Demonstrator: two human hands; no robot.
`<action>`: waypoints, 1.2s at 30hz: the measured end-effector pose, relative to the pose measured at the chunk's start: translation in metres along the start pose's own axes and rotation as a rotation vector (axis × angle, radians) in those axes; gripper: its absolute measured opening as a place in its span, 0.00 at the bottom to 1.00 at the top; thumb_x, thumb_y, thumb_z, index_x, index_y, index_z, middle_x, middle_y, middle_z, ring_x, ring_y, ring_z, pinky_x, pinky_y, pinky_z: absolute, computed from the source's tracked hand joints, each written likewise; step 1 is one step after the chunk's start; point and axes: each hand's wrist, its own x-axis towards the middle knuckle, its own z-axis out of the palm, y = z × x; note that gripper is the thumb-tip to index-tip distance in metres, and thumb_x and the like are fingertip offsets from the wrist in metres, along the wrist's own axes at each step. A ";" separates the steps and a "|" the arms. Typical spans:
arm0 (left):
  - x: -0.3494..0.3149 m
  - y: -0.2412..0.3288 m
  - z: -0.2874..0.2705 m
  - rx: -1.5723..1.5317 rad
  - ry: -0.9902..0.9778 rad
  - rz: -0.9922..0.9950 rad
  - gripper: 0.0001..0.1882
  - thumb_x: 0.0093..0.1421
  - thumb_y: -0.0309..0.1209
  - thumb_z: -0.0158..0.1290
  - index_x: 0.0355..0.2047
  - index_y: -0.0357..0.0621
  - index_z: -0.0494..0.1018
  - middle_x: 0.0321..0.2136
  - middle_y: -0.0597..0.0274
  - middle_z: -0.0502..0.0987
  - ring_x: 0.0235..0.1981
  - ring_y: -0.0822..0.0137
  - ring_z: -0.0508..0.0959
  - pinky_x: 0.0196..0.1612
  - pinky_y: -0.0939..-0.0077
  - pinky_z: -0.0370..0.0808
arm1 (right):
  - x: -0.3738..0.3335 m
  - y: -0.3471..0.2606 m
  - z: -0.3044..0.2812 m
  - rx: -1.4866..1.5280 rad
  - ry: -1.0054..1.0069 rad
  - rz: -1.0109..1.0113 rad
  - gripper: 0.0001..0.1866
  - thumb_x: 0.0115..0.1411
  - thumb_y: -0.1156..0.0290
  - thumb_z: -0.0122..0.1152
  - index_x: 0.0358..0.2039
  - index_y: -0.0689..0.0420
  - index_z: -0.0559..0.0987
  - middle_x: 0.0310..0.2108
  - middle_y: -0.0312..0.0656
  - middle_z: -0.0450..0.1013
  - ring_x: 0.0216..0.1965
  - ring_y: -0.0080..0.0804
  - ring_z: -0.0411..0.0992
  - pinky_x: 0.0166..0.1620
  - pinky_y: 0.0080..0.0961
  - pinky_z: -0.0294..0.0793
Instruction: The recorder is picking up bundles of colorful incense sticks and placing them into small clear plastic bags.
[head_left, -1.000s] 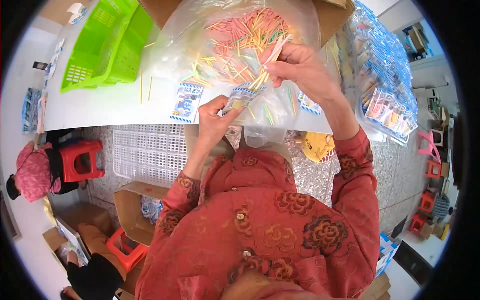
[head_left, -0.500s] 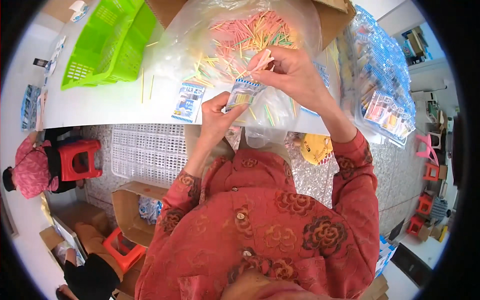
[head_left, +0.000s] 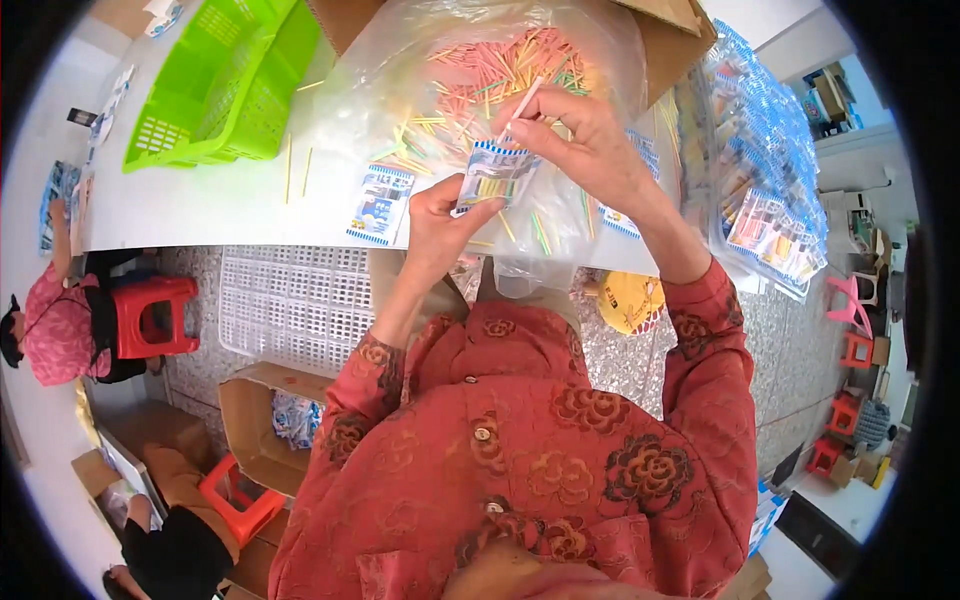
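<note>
A: ok, how does someone work that little packet [head_left: 497,186] well? looks like the pale stick [head_left: 527,102] is meant to go in at the top, but that's a guess;

B: same read here; best bet is pinching the packet low so the top edge isn't squashed, lining the stick up with its length, and easing it in gently; those sticks look thin and probably snap, and a hard poke could split the film;

A: and the hands? the left hand [head_left: 440,226] pinches the packet by its lower left, thumb across the front; the right hand [head_left: 588,142] has thumb and forefinger closed on the stick, right by the top edge; can't tell if there's more than one in there, or how wide the mouth is;

B: packet's roughly upright above the table [head_left: 240,215], near its front edge; white and blue print, striped top band, see-through patch with yellowish and greenish sticks showing; behind it there's a clear plastic bag [head_left: 375,75] with a pink and yellow stick pile [head_left: 505,65]; a flat packet [head_left: 381,203] lies to the left, then a green basket [head_left: 262,115] farther out; heaped packets [head_left: 765,150] over on the right
</note>
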 end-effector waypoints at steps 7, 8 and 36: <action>0.000 0.005 -0.001 -0.022 0.003 -0.067 0.08 0.52 0.24 0.57 0.35 0.38 0.76 0.23 0.70 0.76 0.22 0.84 0.69 0.18 0.87 0.69 | 0.000 0.000 0.002 -0.029 -0.030 0.009 0.07 0.58 0.72 0.55 0.34 0.61 0.78 0.36 0.37 0.73 0.40 0.22 0.70 0.45 0.22 0.67; 0.000 0.006 -0.001 -0.026 0.001 -0.096 0.09 0.52 0.24 0.57 0.35 0.37 0.76 0.23 0.70 0.76 0.22 0.84 0.69 0.19 0.87 0.69 | -0.001 0.000 0.002 -0.060 -0.021 -0.025 0.07 0.58 0.72 0.55 0.34 0.61 0.78 0.37 0.37 0.73 0.41 0.23 0.69 0.46 0.23 0.67; -0.002 0.001 -0.003 0.038 -0.066 -0.094 0.11 0.53 0.24 0.56 0.39 0.37 0.76 0.28 0.66 0.79 0.27 0.81 0.73 0.27 0.84 0.73 | 0.002 0.012 0.005 0.230 -0.131 0.073 0.23 0.59 0.79 0.40 0.57 0.60 0.62 0.45 0.44 0.71 0.49 0.31 0.69 0.53 0.25 0.64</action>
